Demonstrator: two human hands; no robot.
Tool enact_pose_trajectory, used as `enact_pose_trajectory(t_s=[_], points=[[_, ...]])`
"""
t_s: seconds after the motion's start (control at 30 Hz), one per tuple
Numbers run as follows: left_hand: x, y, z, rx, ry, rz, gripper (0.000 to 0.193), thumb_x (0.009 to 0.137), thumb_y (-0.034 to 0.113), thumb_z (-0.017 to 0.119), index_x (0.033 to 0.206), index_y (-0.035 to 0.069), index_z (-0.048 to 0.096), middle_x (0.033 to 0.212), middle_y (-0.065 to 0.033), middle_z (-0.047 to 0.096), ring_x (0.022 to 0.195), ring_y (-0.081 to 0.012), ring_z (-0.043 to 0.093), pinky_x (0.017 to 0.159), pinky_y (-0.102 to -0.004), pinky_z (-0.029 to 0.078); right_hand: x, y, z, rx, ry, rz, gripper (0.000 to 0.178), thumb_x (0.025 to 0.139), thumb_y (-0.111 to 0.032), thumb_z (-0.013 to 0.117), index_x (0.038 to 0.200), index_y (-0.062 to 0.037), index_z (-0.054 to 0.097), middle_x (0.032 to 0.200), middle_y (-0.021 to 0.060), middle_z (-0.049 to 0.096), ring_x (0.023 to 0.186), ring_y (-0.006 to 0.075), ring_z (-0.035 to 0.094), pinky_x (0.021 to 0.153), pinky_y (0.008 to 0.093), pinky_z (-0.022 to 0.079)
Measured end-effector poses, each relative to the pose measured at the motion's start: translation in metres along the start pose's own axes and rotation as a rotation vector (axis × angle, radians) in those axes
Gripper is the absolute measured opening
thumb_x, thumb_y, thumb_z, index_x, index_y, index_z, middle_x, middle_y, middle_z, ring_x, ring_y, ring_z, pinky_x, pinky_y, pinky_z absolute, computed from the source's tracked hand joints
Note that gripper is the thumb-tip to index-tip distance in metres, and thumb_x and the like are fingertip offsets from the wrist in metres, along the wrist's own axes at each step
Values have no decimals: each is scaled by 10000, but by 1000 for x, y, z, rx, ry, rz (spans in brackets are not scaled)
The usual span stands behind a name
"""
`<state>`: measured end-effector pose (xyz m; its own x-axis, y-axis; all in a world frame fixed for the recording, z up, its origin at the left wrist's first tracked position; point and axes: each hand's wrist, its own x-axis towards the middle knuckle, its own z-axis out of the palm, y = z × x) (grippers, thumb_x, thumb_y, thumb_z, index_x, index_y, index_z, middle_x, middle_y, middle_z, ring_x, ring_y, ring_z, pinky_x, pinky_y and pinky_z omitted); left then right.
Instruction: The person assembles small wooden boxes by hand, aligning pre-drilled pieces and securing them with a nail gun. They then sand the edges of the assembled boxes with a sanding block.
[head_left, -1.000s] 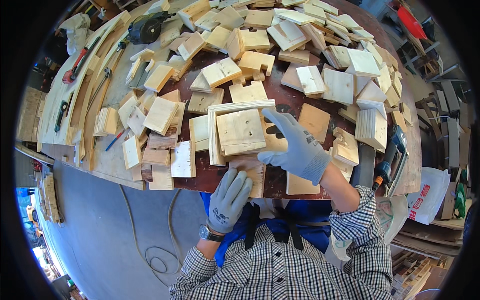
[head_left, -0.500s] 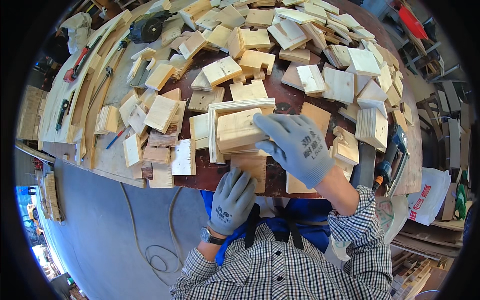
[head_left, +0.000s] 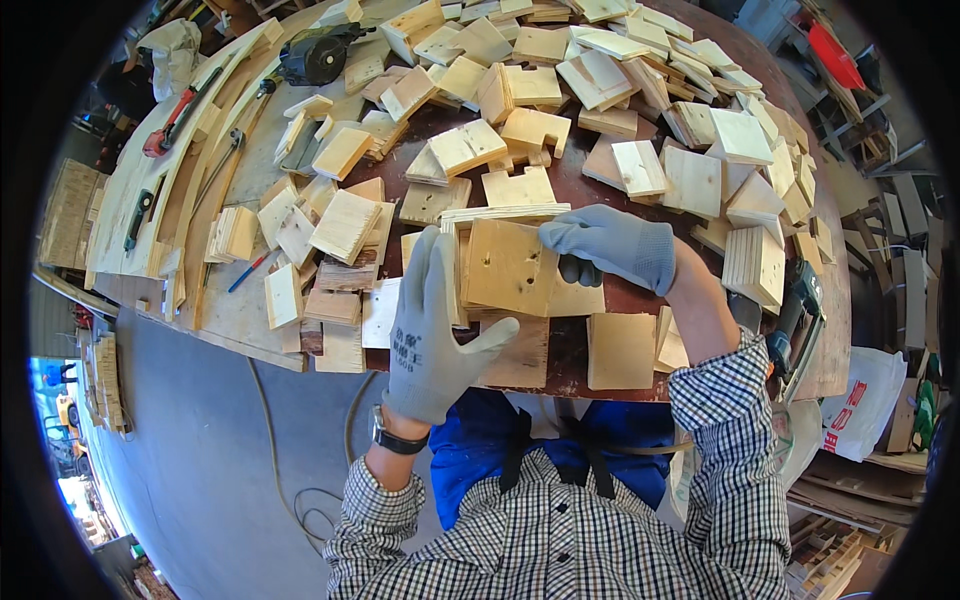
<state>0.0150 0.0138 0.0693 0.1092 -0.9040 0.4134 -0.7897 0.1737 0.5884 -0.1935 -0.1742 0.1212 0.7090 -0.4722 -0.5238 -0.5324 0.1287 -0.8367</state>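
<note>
My right hand (head_left: 618,246), in a grey work glove, is closed with its fingertips on the upper right edge of a square plywood block (head_left: 510,275). The broad face of this block shows a few dark spots. It sits tilted at an L-shaped wooden corner piece (head_left: 508,212), whose strips run behind it and along its left side. Gloved as well, my left hand (head_left: 428,335) is open at the block's left, fingers stretched upward and thumb spread to the right. Whether its fingers touch the corner piece cannot be told. Below the block lies a flat board (head_left: 520,350).
Loose plywood blocks (head_left: 690,180) heap across the far and right table. Smaller stacks (head_left: 335,305) stand at the left, near a blue pencil (head_left: 248,272). A circular saw (head_left: 318,55), long wooden strips (head_left: 222,150) and a power tool (head_left: 795,310) lie farther out.
My left hand has risen from the table's front edge to beside the block and opened. The block's broad face has turned toward me, and my right hand has shifted up and right.
</note>
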Motion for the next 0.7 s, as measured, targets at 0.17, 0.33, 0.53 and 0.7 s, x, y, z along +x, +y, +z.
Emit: enact_pose_trajectory(t_s=[0.17,0.33,0.53,0.7], points=[[-1,-7,14,152,-64,74,958,875,384,871,1611,-5,398,1664,-271,376,1516,-470,398,1247,-521,371,1,-8,15,46,183,47,496,1024,-489,701,986,1,765,792,75,723,660,121,658,614,280,546],[-7,-12,20,277,-64,62,773,928,351,805,1545,-2,499,1644,-238,424,1516,-464,401,1239,-534,385,-6,14,40,83,405,-88,433,991,-351,755,1045,79,767,842,103,740,746,146,701,716,301,571],[-10,-13,27,280,-26,45,694,974,385,738,1512,-7,541,1616,-234,478,1486,-463,450,1219,-528,410,-22,24,66,-566,463,-134,611,1066,-507,568,1340,38,583,1294,288,655,1080,459,705,923,512,576],[-5,-7,25,286,-39,63,601,988,309,729,1486,6,581,1598,-254,496,1440,-484,497,1189,-530,448,-17,29,89,-596,520,-114,506,1117,-441,477,1324,19,509,1154,289,653,1049,473,700,894,556,569]])
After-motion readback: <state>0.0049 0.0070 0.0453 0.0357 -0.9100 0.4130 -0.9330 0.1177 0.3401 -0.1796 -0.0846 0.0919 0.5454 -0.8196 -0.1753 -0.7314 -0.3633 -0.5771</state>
